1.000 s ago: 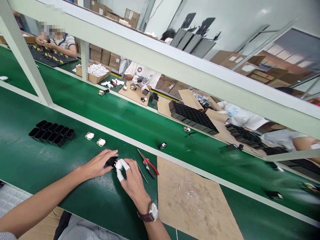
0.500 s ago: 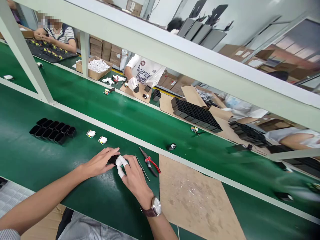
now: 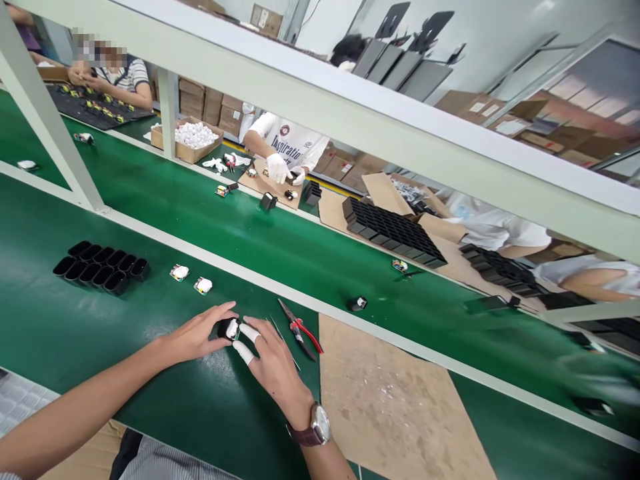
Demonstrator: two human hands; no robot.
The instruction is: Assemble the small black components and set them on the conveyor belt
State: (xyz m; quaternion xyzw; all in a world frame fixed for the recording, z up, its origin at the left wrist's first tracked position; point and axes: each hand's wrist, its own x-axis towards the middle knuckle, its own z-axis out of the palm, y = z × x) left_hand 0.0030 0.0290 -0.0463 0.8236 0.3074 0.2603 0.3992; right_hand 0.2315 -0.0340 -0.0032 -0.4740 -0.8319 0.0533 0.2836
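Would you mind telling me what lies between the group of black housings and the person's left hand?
In the head view, two small white parts lie on the green mat between the black housings and the left hand.

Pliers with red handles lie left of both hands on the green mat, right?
Not quite. In the head view the pliers with red handles lie on the green mat, but to the right of both hands, next to the right hand. The left hand is farther from them.
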